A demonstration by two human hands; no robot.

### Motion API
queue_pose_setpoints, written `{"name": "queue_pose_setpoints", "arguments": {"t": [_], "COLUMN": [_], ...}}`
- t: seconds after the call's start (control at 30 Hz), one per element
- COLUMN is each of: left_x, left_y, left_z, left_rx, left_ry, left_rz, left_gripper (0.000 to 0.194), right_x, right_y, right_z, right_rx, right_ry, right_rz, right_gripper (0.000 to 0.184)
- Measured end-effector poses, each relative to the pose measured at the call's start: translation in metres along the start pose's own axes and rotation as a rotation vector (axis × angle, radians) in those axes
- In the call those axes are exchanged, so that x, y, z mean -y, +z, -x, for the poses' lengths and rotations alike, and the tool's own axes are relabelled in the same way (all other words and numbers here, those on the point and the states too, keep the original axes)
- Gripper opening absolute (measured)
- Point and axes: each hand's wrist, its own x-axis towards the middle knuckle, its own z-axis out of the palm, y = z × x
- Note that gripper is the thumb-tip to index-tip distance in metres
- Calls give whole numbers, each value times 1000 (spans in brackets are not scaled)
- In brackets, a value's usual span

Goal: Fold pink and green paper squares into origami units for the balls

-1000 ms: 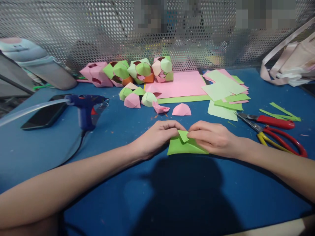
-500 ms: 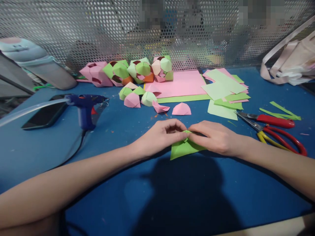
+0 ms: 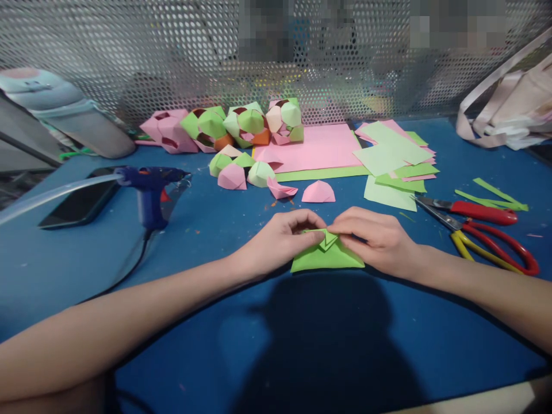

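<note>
A bright green folded paper (image 3: 325,259) lies on the blue table (image 3: 198,339) in front of me, its top corner folded down into a small flap. My left hand (image 3: 284,234) pinches its upper left part between thumb and fingers. At the upper right, my right hand (image 3: 377,237) has its fingertips closed on the top edge of the same paper. Just beyond my hands are a pink folded paper piece (image 3: 318,192) and another pink piece (image 3: 282,188). The paper's back side is hidden.
On the left are a blue glue gun (image 3: 150,192), a phone (image 3: 80,198) and a bottle (image 3: 64,112). Folded paper shapes (image 3: 207,127) line the mesh panel (image 3: 181,57). Paper sheets (image 3: 394,152), red-handled pliers (image 3: 483,213) and scissors (image 3: 495,247) lie on the right.
The small flap at the paper's top is now laid down and more visible. The paper has turned slightly so its lower edge is more level, and my right fingers have shifted up a little.
</note>
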Motion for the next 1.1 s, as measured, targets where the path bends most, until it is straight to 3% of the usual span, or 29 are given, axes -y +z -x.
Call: {"name": "queue_pose_setpoints", "arguments": {"t": [0.23,0.37,0.57,0.73,0.83,1.1], "left_x": [-3,-5,-2,-3,-3,0], "left_y": [-2,-3,2,4,3,4], "left_z": [1,2,0,2,2,-1], "left_rx": [31,82,-27,-112,-138,-141], "left_ry": [-24,-11,22,41,57,15], "left_rz": [78,89,-13,-110,-154,-167], "left_gripper": [17,36,12,16,15,10], "right_x": [-4,-2,3,8,9,5], "right_y": [-2,-2,4,6,5,9], "right_z": [3,1,-2,-3,-3,-3], "right_rx": [-9,-55,-84,-115,-78,-70], "right_ry": [-56,44,136,347,470,558], "right_rz": [24,-64,-130,-126,-123,-223], "right_gripper": [22,23,22,24,13,10]}}
